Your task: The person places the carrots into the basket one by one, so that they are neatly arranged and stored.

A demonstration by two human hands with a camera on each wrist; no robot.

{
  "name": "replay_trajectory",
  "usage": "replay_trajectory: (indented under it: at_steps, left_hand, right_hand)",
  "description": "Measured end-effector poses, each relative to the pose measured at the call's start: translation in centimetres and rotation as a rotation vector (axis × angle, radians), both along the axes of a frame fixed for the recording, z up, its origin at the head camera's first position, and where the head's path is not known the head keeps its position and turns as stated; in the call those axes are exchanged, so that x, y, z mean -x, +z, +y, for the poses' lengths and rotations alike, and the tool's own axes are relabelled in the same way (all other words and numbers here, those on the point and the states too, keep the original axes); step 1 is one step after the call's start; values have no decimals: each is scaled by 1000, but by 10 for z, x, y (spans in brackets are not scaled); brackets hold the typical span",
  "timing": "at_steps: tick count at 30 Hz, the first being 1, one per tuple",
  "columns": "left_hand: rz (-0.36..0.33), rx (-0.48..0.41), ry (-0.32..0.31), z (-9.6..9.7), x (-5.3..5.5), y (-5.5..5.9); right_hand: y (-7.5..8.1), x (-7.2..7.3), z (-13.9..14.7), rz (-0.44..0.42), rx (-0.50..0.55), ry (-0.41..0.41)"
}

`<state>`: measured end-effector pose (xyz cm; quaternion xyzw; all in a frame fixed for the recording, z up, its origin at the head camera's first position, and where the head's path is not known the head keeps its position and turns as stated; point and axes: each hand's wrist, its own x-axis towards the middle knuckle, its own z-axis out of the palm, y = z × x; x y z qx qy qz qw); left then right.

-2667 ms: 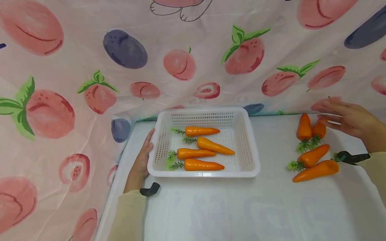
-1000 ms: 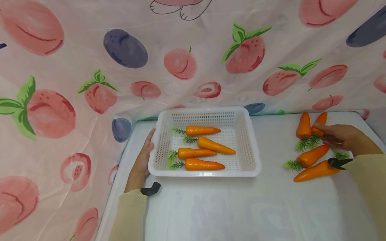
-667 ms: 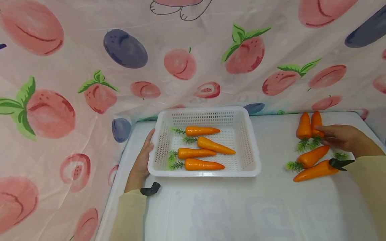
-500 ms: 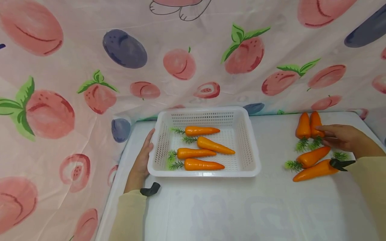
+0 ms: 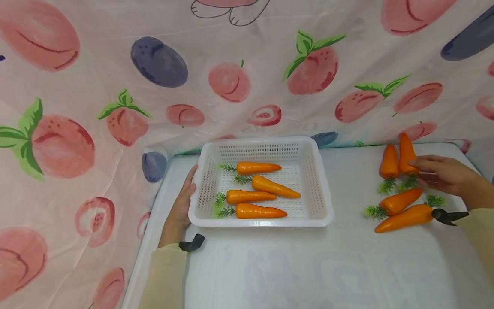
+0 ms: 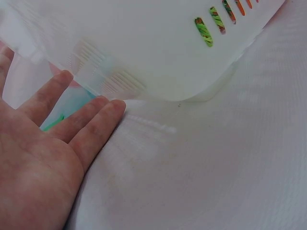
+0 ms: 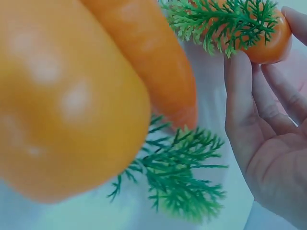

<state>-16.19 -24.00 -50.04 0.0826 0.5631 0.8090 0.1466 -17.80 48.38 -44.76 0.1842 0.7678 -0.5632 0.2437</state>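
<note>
My right hand [image 5: 449, 174] pinches the thick end of a glossy orange carrot [image 5: 407, 154], whose tip points away toward the back cloth. In the right wrist view, thumb and fingers close on that carrot [image 7: 276, 45] beside its green leafy top. Left of it lies another carrot [image 5: 389, 162], and nearer the front are two more, a shorter-looking carrot [image 5: 402, 201] and a long carrot [image 5: 405, 219]. My left hand [image 5: 179, 210] rests with straight fingers against the left side of a white perforated basket [image 5: 326, 201]; its fingertips are at the wall in the left wrist view.
Inside the basket several carrots [image 5: 258, 168] lie roughly side by side, leafy ends to the left. A fruit-print cloth [image 5: 239, 51] hangs behind and to the left of the white table [image 5: 270, 266]. Black straps sit at both wrists.
The right hand came down to the back-right carrot, took hold of it, and turned it straighter. Now that carrot has shifted slightly backward with the hand. Left hand and basket stay put.
</note>
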Motion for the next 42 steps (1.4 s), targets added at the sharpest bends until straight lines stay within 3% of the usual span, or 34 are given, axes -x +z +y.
replay_trajectory:
  at_steps: [7, 16, 24, 42]
  left_hand:
    - [8, 4, 3, -2, 0, -1]
    - [11, 32, 12, -4, 0, -4]
    - [7, 40, 9, -3, 0, -3]
    - [2, 26, 7, -1, 2, -4]
  right_hand:
    - [6, 4, -8, 40, -34, 62]
    - [21, 4, -25, 107, 9, 111]
    - [36, 7, -43, 117, -22, 179]
    - [74, 6, -84, 172, 52, 331]
